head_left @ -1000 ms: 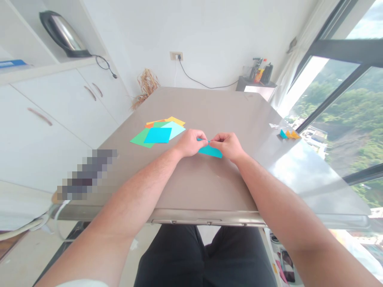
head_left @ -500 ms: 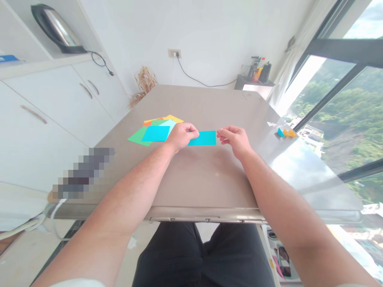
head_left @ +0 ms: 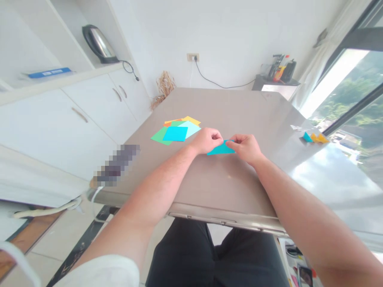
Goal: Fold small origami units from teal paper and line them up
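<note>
While both hands meet over the middle of the surface (head_left: 206,179), a blue paper (head_left: 220,149) lies between them as a narrow strip, its long near edge toward the person. The fingers of the left hand (head_left: 208,140) are drawn together in a pinch at the strip's far left part; the fingers of the right hand (head_left: 245,147) are likewise closed, thumb and forefinger meeting on the far edge toward its right end. Whether the paper's layers are gripped between the fingertips or merely pressed is partly hidden. Judged from its oblong outline, the strip appears to be folded once, with little further shaping evident. To the left, a spread of overlapping sheets, with a blue sheet (head_left: 175,134) uppermost over green sheets (head_left: 158,137), a pale mint sheet (head_left: 192,129) and a yellow sheet (head_left: 193,120), lies flat and seems unworked. Near the right edge stand three small shaped pieces, one blue piece (head_left: 307,137) and two orange-yellow pieces (head_left: 322,138), apparently finished and set apart from the hands.
</note>
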{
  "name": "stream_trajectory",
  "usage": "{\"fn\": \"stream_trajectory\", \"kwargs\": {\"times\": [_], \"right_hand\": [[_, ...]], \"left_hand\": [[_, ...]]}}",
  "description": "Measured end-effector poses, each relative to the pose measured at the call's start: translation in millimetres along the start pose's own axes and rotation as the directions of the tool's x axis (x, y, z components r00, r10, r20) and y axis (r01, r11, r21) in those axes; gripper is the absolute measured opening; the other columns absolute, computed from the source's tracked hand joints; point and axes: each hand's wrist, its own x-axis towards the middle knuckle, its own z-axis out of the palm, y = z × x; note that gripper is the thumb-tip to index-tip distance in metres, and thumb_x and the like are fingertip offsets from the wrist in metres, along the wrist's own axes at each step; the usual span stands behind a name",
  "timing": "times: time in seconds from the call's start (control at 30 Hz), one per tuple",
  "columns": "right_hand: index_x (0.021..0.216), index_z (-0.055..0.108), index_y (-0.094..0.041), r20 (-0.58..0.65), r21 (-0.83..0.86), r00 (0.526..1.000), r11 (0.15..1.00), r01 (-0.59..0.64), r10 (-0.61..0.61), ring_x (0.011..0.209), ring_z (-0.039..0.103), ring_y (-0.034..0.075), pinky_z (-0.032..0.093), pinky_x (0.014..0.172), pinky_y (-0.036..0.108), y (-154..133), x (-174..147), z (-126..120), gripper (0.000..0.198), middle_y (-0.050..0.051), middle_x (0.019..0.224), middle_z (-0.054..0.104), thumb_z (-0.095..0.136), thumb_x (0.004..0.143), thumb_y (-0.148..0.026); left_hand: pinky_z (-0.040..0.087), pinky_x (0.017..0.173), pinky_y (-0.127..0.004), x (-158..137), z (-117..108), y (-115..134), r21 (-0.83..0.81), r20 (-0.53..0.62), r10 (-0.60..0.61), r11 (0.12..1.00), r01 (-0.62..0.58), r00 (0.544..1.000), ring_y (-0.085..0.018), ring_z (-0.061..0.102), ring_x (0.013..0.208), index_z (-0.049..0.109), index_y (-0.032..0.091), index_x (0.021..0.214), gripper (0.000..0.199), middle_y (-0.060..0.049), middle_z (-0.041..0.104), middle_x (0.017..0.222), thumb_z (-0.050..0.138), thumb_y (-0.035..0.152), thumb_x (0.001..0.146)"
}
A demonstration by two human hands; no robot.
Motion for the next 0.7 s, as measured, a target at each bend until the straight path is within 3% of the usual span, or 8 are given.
{"fn": "stream_trajectory", "kwargs": {"times": [0.37,0.47,0.53,0.63,0.7], "right_hand": [[0.062,0.065,-0.019,-0.041,0.1,0.998,0.994,-0.052,0.056,0.054,0.04,0.011,0.03,0.052,0.028,5,5,-18,0.018,-0.004,0.053,0.049,0.072,0.066,-0.035],[0.058,0.061,-0.019,-0.075,0.141,0.994,0.987,-0.07,0.081,0.053,0.038,0.011,0.028,0.051,0.028,7,6,-26,0.018,-0.004,0.051,0.047,0.072,0.065,-0.032],[0.059,0.061,-0.019,-0.064,0.15,0.994,0.986,-0.075,0.086,0.054,0.039,0.011,0.029,0.052,0.028,7,6,-28,0.017,-0.004,0.053,0.047,0.072,0.065,-0.031],[0.061,0.063,-0.019,0.016,0.109,0.997,0.991,-0.072,0.071,0.058,0.042,0.012,0.03,0.054,0.027,4,4,-25,0.015,-0.004,0.057,0.049,0.071,0.066,-0.031],[0.062,0.062,-0.02,0.048,0.09,0.997,0.994,-0.063,0.058,0.059,0.041,0.011,0.029,0.054,0.027,0,3,-19,0.014,-0.004,0.058,0.047,0.07,0.067,-0.031]], "left_hand": [[0.046,0.061,-0.027,-1,-17,-8,0.037,-0.01,-0.043,0.998,0.043,0.999,-0.015,0.063,0.065,0.068,0.017,0.072,0.011,-0.003,0.07,0.07,0.065,0.027,0.076],[0.044,0.06,-0.027,0,-25,-12,0.075,-0.104,-0.07,0.994,0.078,0.992,-0.014,0.059,0.061,0.064,0.018,0.065,0.01,-0.002,0.067,0.064,0.063,0.023,0.073],[0.046,0.063,-0.027,1,-25,-12,-0.013,-0.153,-0.073,0.997,0.072,0.985,-0.014,0.061,0.063,0.064,0.017,0.067,0.011,-0.002,0.067,0.065,0.062,0.025,0.075],[0.05,0.067,-0.027,1,-15,-5,-0.176,-0.087,-0.054,0.984,0.038,0.995,-0.016,0.066,0.074,0.071,0.017,0.084,0.019,-0.005,0.073,0.08,0.067,0.034,0.077],[0.05,0.067,-0.027,0,-5,1,-0.17,-0.009,-0.04,0.985,0.038,0.999,-0.018,0.067,0.078,0.074,0.017,0.087,0.023,-0.005,0.075,0.085,0.072,0.037,0.074]]}}
